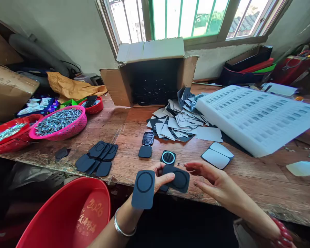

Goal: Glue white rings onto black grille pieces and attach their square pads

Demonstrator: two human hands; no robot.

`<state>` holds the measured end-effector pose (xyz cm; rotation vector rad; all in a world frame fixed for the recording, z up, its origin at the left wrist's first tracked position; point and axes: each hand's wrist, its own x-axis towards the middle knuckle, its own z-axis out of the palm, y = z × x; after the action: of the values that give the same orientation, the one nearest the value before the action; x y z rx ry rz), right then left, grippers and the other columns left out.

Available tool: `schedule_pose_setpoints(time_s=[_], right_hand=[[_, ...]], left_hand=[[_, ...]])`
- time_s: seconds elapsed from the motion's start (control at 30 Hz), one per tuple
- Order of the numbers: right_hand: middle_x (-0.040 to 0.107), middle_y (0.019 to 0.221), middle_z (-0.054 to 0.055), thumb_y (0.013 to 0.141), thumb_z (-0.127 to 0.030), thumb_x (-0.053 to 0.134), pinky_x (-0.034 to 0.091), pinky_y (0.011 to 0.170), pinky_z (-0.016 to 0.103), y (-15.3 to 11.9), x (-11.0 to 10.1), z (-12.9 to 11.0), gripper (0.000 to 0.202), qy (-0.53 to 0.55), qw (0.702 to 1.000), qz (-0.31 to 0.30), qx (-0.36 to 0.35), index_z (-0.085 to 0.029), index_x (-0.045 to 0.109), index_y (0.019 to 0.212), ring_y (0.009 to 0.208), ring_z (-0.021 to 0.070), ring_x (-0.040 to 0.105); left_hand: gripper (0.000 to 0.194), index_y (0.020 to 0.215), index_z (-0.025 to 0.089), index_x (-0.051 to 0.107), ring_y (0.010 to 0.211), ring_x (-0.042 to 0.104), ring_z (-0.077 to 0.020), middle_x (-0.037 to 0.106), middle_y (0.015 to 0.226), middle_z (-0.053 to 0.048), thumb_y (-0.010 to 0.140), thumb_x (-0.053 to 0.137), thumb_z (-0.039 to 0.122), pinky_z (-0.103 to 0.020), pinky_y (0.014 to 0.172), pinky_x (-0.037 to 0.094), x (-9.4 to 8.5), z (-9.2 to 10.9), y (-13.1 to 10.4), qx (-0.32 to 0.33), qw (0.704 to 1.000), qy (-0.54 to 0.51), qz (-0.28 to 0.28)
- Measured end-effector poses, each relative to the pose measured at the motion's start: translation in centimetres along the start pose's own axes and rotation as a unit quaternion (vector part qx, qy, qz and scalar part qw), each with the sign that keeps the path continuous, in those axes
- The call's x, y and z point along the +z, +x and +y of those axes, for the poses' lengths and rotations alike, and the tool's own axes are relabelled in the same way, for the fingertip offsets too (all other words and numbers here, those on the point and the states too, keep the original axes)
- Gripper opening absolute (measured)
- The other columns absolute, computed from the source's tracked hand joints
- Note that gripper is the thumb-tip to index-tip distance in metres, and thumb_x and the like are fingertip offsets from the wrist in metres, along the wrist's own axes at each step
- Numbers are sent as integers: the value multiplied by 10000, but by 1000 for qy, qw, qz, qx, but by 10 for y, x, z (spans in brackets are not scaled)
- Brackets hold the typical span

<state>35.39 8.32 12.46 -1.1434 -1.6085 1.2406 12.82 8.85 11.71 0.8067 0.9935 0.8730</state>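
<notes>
My left hand [161,177] pinches a dark rectangular panel with a ring mark [179,179], thumb on top. A second dark ring-marked panel [144,189] stands out over the left wrist; whether it joins the first is hidden. My right hand [212,181] is just right of the pinched panel, fingers apart and holding nothing. Behind them on the table lies an opened piece with a pale ring and black mesh [168,157]. Farther back is a similar unfolded piece [146,144]. A dark sheet with two white pads [218,155] lies beyond my right hand.
Dark folded panels [98,158] lie stacked at left, above a red bin [67,213]. Baskets of metal parts [59,122] stand behind. Loose cut sheets [178,119] are heaped before an open cardboard box [155,74]. A white foam tray [260,113] fills the right.
</notes>
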Motion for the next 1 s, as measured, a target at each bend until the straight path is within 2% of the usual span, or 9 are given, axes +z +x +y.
schedule_pose_setpoints(time_s=[0.13,0.27,0.33,0.4,0.47,0.53,0.63,0.8,1.0], right_hand=[[715,1146,117,759,-468,765,580,871,420,-3,19,11,499,71,993,50,80,-205,668,1172,1001,248,688],[724,866,52,784,-543,722,524,642,283,-5,43,15,408,122,976,85,157,-175,732,961,704,164,635],[662,690,17,776,-557,718,472,593,268,-2,43,17,394,95,973,149,151,-171,733,855,619,149,573],[622,626,3,744,-566,739,456,592,271,3,36,20,394,74,963,218,137,-178,722,814,609,156,559],[640,662,11,715,-568,762,460,607,277,9,26,22,392,72,958,243,133,-186,711,787,622,162,564],[667,719,23,706,-559,776,465,631,280,14,20,23,380,82,961,227,137,-188,703,746,656,165,571],[685,745,23,704,-536,792,465,682,280,18,20,24,362,113,964,183,154,-186,704,716,707,167,582],[682,732,13,650,-502,842,474,722,282,25,29,20,352,170,960,118,187,-187,684,658,725,164,595],[714,787,46,641,-497,843,506,754,307,33,38,10,344,193,957,29,213,-183,718,706,779,192,626]], left_hand=[[323,838,189,607,771,610,-150,670,806,14,699,815,393,-286,792,480,-4,-8,6,80,994,45,64],[301,964,188,603,868,619,-195,665,932,-40,786,725,398,-331,825,486,-1,-20,7,123,979,147,74],[507,1198,192,560,1061,594,-256,623,1176,-106,757,746,361,-386,912,478,-3,-28,10,173,947,238,126],[813,1409,194,420,1259,488,-320,490,1386,-163,695,789,311,-458,1026,424,-7,-35,17,221,895,340,185],[971,1480,170,347,1325,423,-374,452,1417,-196,638,821,272,-529,1088,357,-13,-40,26,225,850,427,211],[1001,1486,129,351,1293,455,-410,506,1364,-220,613,829,235,-566,1083,353,-18,-39,32,188,836,477,196],[913,1466,129,401,1234,528,-383,570,1341,-203,644,794,174,-515,1052,407,-25,-26,30,158,870,450,128],[290,1083,206,723,981,656,-268,734,1042,-55,805,686,282,-382,933,496,-40,1,7,123,949,289,0],[319,1073,226,740,826,703,-239,758,923,-57,768,680,299,-344,744,568,-53,-3,-6,-17,993,94,-68]])
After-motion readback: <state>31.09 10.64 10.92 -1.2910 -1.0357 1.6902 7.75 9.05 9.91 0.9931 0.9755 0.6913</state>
